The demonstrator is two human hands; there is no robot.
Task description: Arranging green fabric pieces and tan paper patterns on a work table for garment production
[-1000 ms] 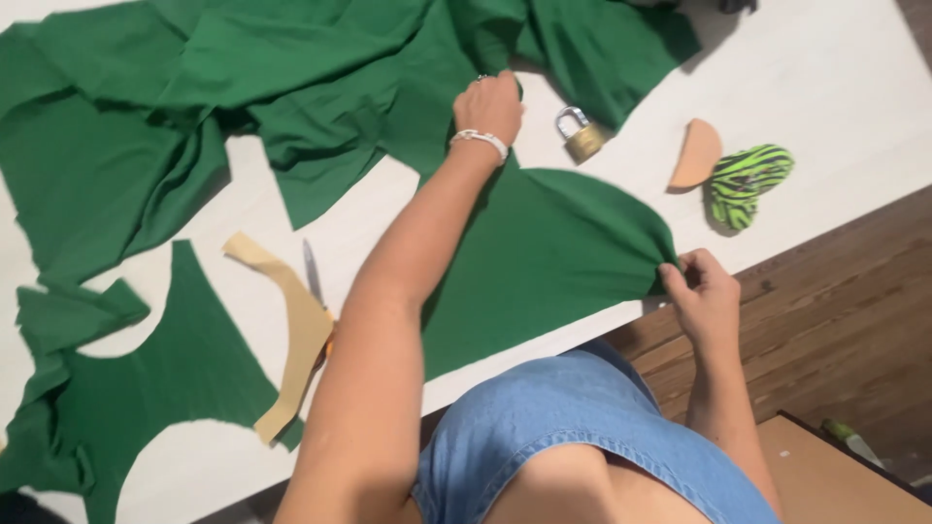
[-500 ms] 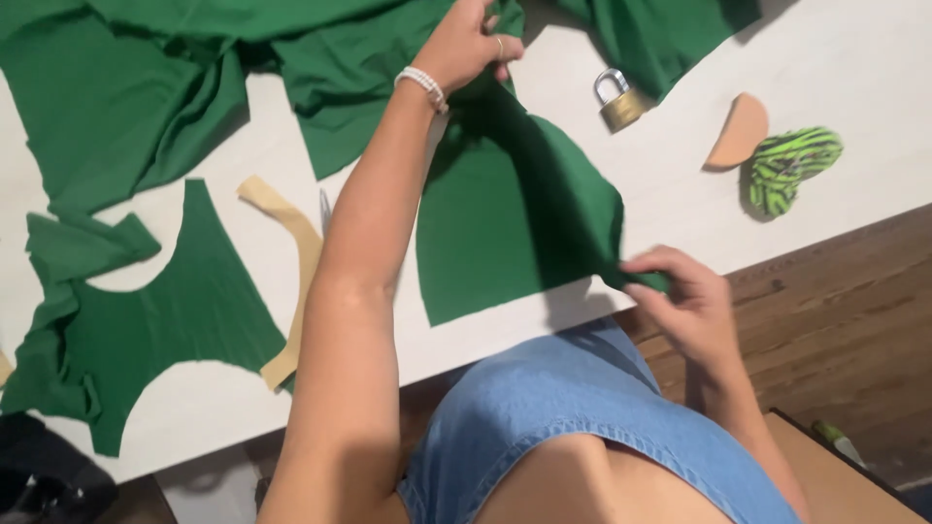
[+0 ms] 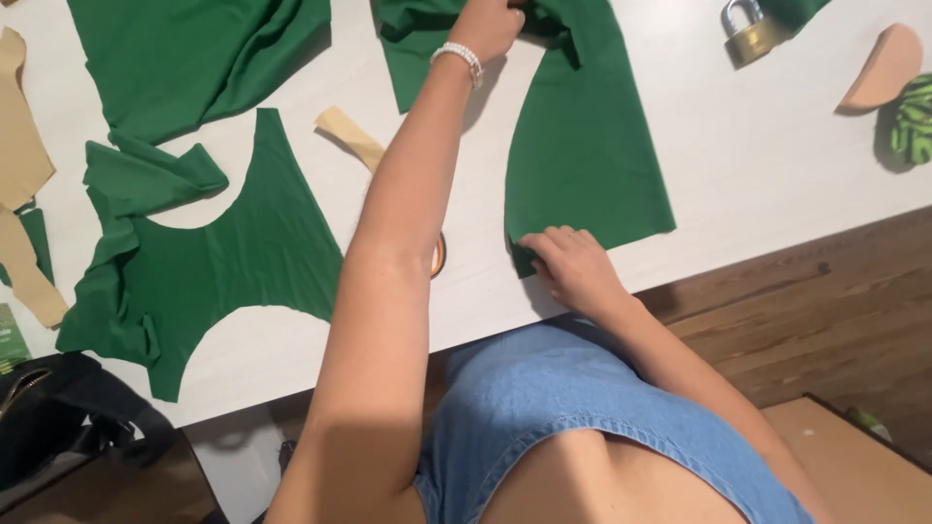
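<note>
A cut green fabric piece (image 3: 582, 146) lies flat on the white table (image 3: 767, 165), long side running away from me. My left hand (image 3: 490, 24), a bead bracelet on its wrist, reaches far up and grips the fabric's top end, where it bunches. My right hand (image 3: 573, 262) is at the near table edge, fingers pinching the fabric's lower left corner. My left forearm crosses the table and hides most of a pair of scissors, of which only an orange handle edge (image 3: 439, 254) shows.
A curved-cut green piece (image 3: 233, 252) and more green cloth (image 3: 194, 58) lie left. Beige paper patterns (image 3: 19, 126) and a beige strip (image 3: 351, 136) sit nearby. A brass padlock (image 3: 749, 34), a tan half-round block (image 3: 883, 68) and a green striped thing (image 3: 913, 116) are at the right. A black bag (image 3: 58, 417) is at the lower left.
The green piece has been spread out flat. My right hand went from its right corner to its lower left corner. My left hand stays on its top end. The view has shifted.
</note>
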